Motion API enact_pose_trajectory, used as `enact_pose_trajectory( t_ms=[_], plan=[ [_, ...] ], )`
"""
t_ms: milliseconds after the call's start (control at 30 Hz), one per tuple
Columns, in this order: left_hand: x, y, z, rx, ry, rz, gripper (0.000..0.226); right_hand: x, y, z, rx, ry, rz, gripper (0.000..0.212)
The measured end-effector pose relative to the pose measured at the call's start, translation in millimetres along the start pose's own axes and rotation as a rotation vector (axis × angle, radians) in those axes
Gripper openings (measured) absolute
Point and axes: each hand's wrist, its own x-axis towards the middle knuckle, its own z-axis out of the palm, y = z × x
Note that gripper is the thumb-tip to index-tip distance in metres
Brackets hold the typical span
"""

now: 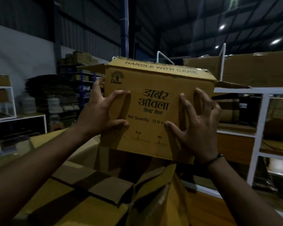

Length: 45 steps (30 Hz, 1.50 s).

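Carton (153,82) up at chest height, above the open boxes (104,185). Left hand (96,116) hooks its left edge, right hand (199,128) claws the front, fingers bent, gripping cardboard. Better to slide both palms underneath; top flaps look loose.

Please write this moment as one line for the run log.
left hand: grips carton left edge | right hand: grips right edge, thumb on front | carton: upright, side flaps out

A warehouse: a high metal roof (178,17) with ceiling lights (275,41), flattened cardboard stacks (52,93) far left, white shelving (258,128) right.
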Motion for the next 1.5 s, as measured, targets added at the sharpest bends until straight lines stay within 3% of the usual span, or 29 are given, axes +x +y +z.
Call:
enact_pose_trajectory(
  t_ms=[567, 767, 900, 1033, 1167, 1500],
  plan=[
    [-47.1, -125.3, 9.8, -0.028, -0.032, -0.253, 0.1, 14.8, -85.9, 92.4, 0.025, -0.278, -0.066, 0.093],
    [-67.7, -180.1, 18.6, -0.131, -0.107, -0.253, 0.102, 7.5, -127.4, 95.3, -0.092, -0.609, -0.044, 0.113],
    [-88.3, -212.5, 30.1, -0.213, -0.185, -0.196, 0.1, -14.5, -160.0, 102.6, -0.193, -0.707, 0.011, 0.122],
    [-90.8, -228.6, 39.3, -0.217, -0.209, -0.066, 0.105, -31.4, -178.3, 107.0, -0.231, -0.687, 0.122, 0.125],
    [-83.3, -232.0, 45.5, -0.267, -0.249, -0.073, 0.121, -33.4, -190.2, 104.2, -0.284, -0.674, 0.173, 0.122],
    [-122.0, -253.5, 76.5, -0.261, -0.232, -0.111, 0.123, -72.4, -197.0, 139.3, -0.354, -0.7, 0.164, 0.12]
  ],
)
